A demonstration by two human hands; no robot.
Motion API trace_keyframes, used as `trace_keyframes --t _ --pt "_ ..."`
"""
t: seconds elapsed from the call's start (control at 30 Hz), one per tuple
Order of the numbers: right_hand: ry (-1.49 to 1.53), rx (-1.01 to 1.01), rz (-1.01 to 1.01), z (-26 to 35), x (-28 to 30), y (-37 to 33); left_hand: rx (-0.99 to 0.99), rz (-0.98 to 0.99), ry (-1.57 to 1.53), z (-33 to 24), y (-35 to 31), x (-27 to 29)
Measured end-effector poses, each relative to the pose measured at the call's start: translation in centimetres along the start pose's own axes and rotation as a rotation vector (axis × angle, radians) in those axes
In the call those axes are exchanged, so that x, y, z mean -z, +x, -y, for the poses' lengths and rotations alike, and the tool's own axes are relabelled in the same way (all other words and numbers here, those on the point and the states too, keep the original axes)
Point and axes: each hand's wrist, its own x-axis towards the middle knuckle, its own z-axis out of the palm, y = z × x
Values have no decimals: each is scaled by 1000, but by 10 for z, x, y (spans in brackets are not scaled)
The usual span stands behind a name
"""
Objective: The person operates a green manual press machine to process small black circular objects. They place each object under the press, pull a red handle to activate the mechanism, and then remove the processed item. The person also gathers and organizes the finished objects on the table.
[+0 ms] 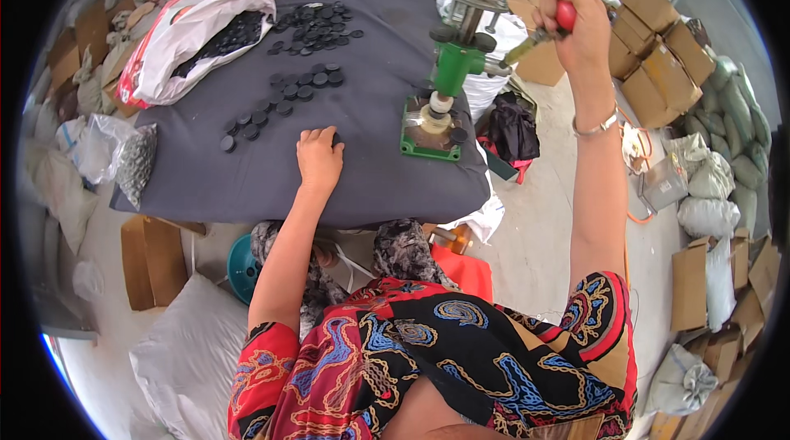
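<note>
My left hand [319, 162] rests low over the dark cloth with its fingers curled. A small black disc peeks out beside its fingertips, mostly covered by them. Raised at the upper right, my right hand [576, 24] is closed around the press lever at its red ball knob [565, 15]. The green hand press [455, 65] stands on the table's right side, its base [409, 144] flat on the cloth. A pale round die [434, 120] sits under its ram. One black disc [458, 136] lies on the base's right edge.
Black discs [290, 92] lie in a loose row, with a larger heap [317, 28] behind. An open white sack [156, 69] of black pieces and a clear bag [136, 164] of small parts lie at left on the cloth-covered table [378, 193]. Cartons [658, 82] and sacks surround it.
</note>
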Motion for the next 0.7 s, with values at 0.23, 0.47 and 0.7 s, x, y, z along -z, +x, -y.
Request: trace_keyframes --t 0.23,0.47,0.7 --pt "-24 -15 28 -7 22 9 -5 74 -541 -101 22 -27" --pt "-16 -1 35 -8 19 8 -60 76 -473 -132 42 -61" --pt "-3 24 17 -8 19 6 10 100 -507 -142 55 -77"
